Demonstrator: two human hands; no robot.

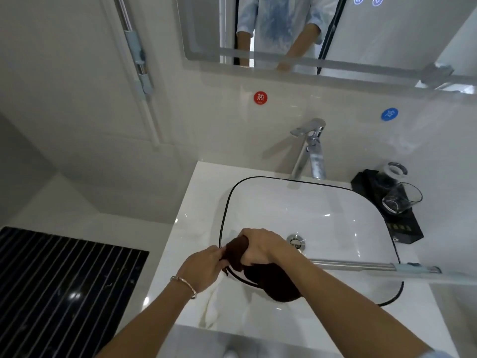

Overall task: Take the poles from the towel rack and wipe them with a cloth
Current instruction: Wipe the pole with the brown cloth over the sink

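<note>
We've got the pole (356, 265) across the sink (284, 178), cloth (273, 284) on its end.
Silver tube, pale blue-grey sleeve at right; our R hand (256, 247) fists the dark-brown cloth round it, L hand (206, 267) pinches cloth edge.

Walls (219, 120) are glossy white tile, reflecting soft light. A mirror (413, 34) is mounted above the counter. A round red sticker (260, 97) and a round blue sticker (389, 114) are fixed to the tile over a chrome faucet (309, 148). A white basin (322, 210) with a black rim sits on a white marbled countertop (196, 202). On the right a black tray (405, 228) holds two clear glasses (402, 197). Lower left is a dark striped panel (64, 280).
</note>
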